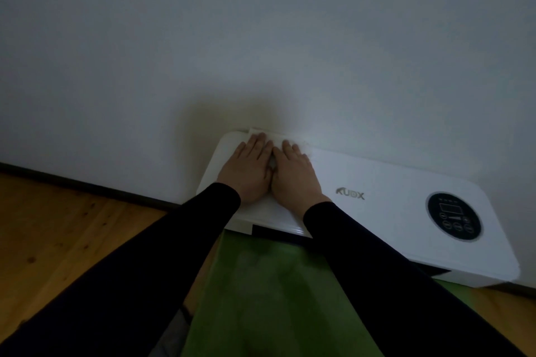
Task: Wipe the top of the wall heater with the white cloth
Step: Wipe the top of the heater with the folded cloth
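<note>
A white wall heater [385,197] is mounted low on the wall, with a grey logo and a round black control panel [453,216] at its right. The white cloth [277,139] lies along the heater's top left edge against the wall, mostly covered. My left hand [249,174] and my right hand [295,177] lie flat side by side on the cloth, palms down, fingers pointing to the wall. Both arms wear black sleeves.
The plain white wall [261,38] fills the upper view. A dark skirting board [87,185] runs above a wooden floor [58,240] at the left. A green mat [269,298] lies below the heater between my arms.
</note>
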The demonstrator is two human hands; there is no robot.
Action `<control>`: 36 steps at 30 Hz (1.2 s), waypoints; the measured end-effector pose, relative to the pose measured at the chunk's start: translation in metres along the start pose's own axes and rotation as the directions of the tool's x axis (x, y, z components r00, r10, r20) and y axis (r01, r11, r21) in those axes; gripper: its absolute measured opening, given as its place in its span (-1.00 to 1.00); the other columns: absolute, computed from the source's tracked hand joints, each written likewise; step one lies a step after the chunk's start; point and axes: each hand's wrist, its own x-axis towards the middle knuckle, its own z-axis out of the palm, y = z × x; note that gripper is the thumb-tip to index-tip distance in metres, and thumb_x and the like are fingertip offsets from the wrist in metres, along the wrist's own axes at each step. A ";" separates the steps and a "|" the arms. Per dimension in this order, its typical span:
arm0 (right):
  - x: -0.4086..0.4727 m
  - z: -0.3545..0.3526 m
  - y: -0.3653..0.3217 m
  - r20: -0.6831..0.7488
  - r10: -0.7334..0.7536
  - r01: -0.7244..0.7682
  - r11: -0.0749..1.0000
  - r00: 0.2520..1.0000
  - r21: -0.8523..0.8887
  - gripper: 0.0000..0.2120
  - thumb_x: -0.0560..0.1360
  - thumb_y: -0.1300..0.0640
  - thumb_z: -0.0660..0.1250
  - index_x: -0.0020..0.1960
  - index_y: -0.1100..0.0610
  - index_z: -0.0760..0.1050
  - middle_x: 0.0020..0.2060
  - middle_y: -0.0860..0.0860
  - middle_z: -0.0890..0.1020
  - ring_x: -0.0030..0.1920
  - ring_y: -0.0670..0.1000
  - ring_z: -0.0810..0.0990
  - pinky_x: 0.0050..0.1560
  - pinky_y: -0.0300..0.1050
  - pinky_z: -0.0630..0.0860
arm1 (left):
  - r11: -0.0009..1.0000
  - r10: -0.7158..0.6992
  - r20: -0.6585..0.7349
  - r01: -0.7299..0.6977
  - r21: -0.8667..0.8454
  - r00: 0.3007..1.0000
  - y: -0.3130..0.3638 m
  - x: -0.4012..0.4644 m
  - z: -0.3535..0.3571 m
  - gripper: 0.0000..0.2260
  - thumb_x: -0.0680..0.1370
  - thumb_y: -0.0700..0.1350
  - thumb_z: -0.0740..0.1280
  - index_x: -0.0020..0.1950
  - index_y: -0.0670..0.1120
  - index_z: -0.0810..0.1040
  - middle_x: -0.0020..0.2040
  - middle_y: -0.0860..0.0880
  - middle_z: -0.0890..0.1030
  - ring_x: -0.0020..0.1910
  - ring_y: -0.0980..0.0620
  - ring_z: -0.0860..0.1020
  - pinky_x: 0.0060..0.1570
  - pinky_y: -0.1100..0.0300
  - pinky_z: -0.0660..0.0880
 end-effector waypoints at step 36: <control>-0.060 0.020 -0.047 0.040 -0.087 0.087 0.996 0.995 0.012 -0.41 0.60 0.15 0.11 0.59 0.14 0.04 0.58 0.19 0.09 0.59 0.19 0.02 0.56 0.14 0.02 | 1.000 -0.009 0.032 0.008 0.026 0.999 -0.017 -0.082 -0.004 -0.31 0.51 0.13 -0.31 0.61 -0.12 -0.08 0.62 -0.13 -0.11 0.60 -0.04 -0.15 0.53 0.05 -0.16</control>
